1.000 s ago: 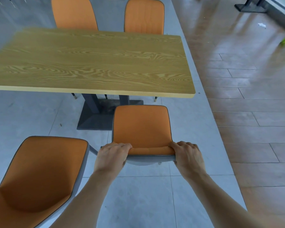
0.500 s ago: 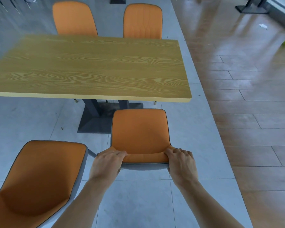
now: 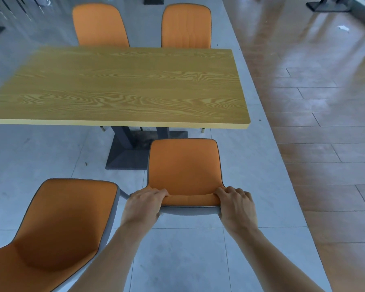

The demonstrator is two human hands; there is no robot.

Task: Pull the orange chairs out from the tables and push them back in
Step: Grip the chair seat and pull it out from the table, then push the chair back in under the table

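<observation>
**Both hands grip top of orange chair backrest, chair stands clear of table**

Nearest, lower left: a second orange chair, grey shell edge, seat and back facing the camera, pulled well out from the table, just left of the left forearm.

Left hand wraps the left top corner of the held chair's backrest, fingers curled over the orange padding onto the front face. Right hand does the same on the right top corner, knuckles up, fingers hooked over the edge. Both clamp the backrest rim; thumbs hidden behind it.

The held chair sits between the hands and the table, seat pointing toward the table, upright, front edge of seat just short of the tabletop's near edge, not tucked under. It stands on grey floor tiles.

Beyond: wood-grain table, long rectangular top, dark pedestal base showing under the near edge, beside the held chair's seat.

Far side: two more orange chairs, the left far chair and the right far chair, backrests rising behind the table's far edge, pushed in.

Right: glossy brown plank flooring.
</observation>
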